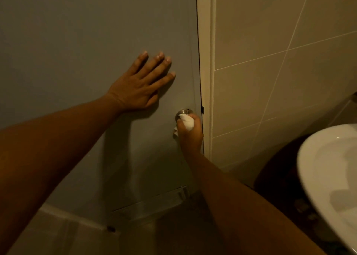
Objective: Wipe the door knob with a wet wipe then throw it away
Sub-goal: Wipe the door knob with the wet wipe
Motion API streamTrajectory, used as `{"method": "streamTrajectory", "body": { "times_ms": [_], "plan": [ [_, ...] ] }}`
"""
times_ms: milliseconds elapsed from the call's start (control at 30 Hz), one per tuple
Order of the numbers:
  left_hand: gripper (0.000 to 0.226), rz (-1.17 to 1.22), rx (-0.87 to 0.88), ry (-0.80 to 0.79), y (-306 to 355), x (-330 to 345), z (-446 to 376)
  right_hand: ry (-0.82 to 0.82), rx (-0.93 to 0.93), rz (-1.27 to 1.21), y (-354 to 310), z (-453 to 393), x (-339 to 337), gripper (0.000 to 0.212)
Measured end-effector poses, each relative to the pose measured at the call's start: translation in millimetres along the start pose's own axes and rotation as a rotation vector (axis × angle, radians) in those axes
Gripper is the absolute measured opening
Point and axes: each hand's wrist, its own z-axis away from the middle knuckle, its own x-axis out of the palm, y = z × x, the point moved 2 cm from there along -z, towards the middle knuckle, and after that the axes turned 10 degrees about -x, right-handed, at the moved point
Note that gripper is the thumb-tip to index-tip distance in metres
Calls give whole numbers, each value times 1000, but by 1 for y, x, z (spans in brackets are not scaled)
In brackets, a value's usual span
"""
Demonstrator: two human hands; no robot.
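The right hand [190, 134] is squeezing the soft, damp wipe [187, 122] around the hard, slippery knob [183, 112]. At ten o'clock, the left hand [140, 85] is pressing flat, fingers spread, on the door [77, 42].

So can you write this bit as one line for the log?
step: wiping | right hand: wet wipe on door knob | left hand: flat on door | wipe thrown away: not yet

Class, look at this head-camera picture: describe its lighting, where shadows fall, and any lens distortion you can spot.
Head view: dim, warm yellowish light; the left hand casts a soft shadow down the grey door; the metal door knob shows a faint sheen above the wet wipe in the right hand; wide-angle bending curves the white sink rim and tilts the wall-tile lines.
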Motion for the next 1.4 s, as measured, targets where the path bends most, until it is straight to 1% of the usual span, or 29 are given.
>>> {"method": "streamTrajectory", "body": {
  "times_ms": [67,133,200,267,367,400,433,500,533,567,633,700,767,833,933,1033,1100,1200,1233,1267,1333,1400],
  "plan": [
    [63,-19,-5,7,0,2,-1,29,-1,17,2,1,3,32],
    [62,-20,-3,29,-1,3,-1,0,-79,182,6,3,4,39],
    [61,-17,3,57,0,3,-2,-90,-249,471,13,3,-1,46],
    [61,-13,11,82,1,5,-2,-203,-365,659,14,-1,-9,48],
    [62,-10,15,90,1,6,-2,-448,-414,882,6,-14,-22,46],
    [63,-8,15,85,1,6,-2,-495,-444,938,2,-18,-24,44],
    [64,-5,15,83,1,6,-2,-525,-432,966,-3,-19,-27,45],
    [64,-2,12,91,0,5,-3,-588,-506,1079,-7,-19,-25,48],
    [64,-3,10,95,0,4,-2,-604,-512,1087,-9,-17,-25,48],
    [63,-5,8,95,0,4,-2,-576,-464,1025,-8,-16,-25,47],
    [63,-4,7,86,0,4,-2,-475,-332,861,-7,-14,-22,39],
    [63,-9,7,80,0,3,-3,-359,-297,706,-7,-9,-16,30],
    [63,-16,14,90,1,3,-3,-243,-256,529,-8,-3,-10,27],
    [64,-14,23,94,1,3,-3,-171,-143,339,-5,0,-6,33],
    [64,-10,13,90,0,4,-2,-74,49,18,-2,3,-2,47],
    [64,-13,10,88,0,4,-3,32,225,-224,-3,10,4,55],
    [63,-11,11,81,0,4,-3,54,317,-347,-4,11,8,57],
    [62,-10,7,94,1,3,-3,-5,424,-558,2,7,3,67],
    [62,-6,7,95,1,3,-3,-21,447,-543,5,7,-1,69],
    [63,-6,8,93,1,3,-3,-35,442,-458,7,7,-6,68],
    [63,-7,7,91,1,4,-3,-1,390,-167,11,3,-19,64],
    [62,-6,2,100,0,4,-2,47,258,77,10,1,-30,57]
  ]
}}
